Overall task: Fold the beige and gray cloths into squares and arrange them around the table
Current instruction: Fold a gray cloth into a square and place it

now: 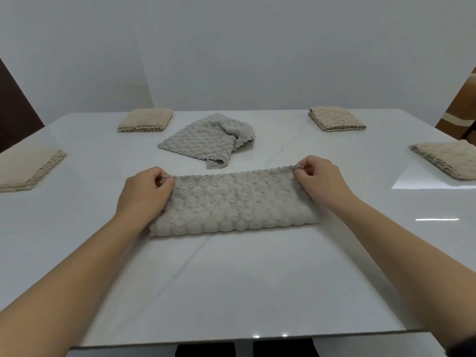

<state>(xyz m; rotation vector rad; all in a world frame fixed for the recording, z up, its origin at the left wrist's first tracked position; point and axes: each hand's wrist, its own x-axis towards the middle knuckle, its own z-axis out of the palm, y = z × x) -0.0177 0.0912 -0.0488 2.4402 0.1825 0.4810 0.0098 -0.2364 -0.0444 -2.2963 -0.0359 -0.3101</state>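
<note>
The left hand (146,194) pinches the far left corner of a gray bubble-textured cloth (235,203), thumb and fingertips closed together on the fabric. The right hand (318,179) does the same at the far right corner, its fingers curled and clamped on the edge. Between the two hands the cloth lies folded into a long strip, its near edge a rounded fold and its far edge stretched from one grip to the other.

Just beyond the fingers, toward the middle of the table, a second gray cloth (208,140) lies loose and rumpled, one corner turned over on itself. Further out sit four beige cloths folded into squares: one far and to the left of the left hand (145,120), one far and to the right of the right hand (336,119), one well out to the left (28,170) and one well out to the right (449,158).

All of this rests on a glossy white table (231,284) with faint gray veining and bright glints of reflected light. Behind it stands a plain pale wall (231,47). Dark brown woodwork edges the scene at both sides, but what it belongs to is hard to tell. The outer left and right beige squares are cut off by the picture's borders, and both forearms run out of view at the bottom.
</note>
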